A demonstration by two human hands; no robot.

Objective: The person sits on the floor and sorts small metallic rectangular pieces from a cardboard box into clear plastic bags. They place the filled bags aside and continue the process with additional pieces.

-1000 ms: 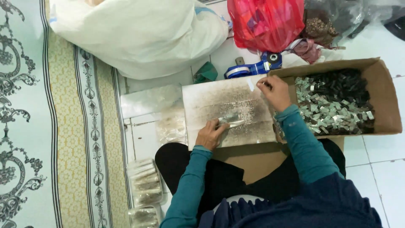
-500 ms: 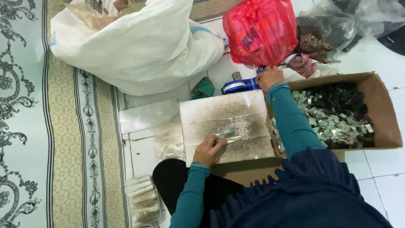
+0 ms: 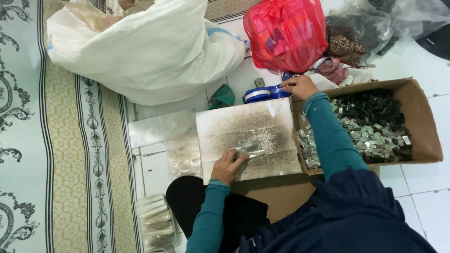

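A patterned carpet covered the left of the floor, and white floor tiles the right. A big white sack lay slumped at the top, partly on the carpet. To its right sat a knotted red plastic bag, with dark clear bags and crumpled cloth beyond it. An open cardboard box stood on the tiles at the right, filled with small pieces, dark ones toward the far end and silvery ones nearer the person. Just beside the box, on its left, lay a flat grey board, speckled and stained dark. Clear plastic sheets lay left of the board, and a stack of filled clear packets rested near the person's knee.

The left hand rested on the near edge of the board, its fingers closed around a small shiny clear packet that lay on the board. The right hand reached past the far corner of the box, fingers pinched on the blue tape dispenser, which sat on the tiles just beyond the board's far edge, below the red bag.
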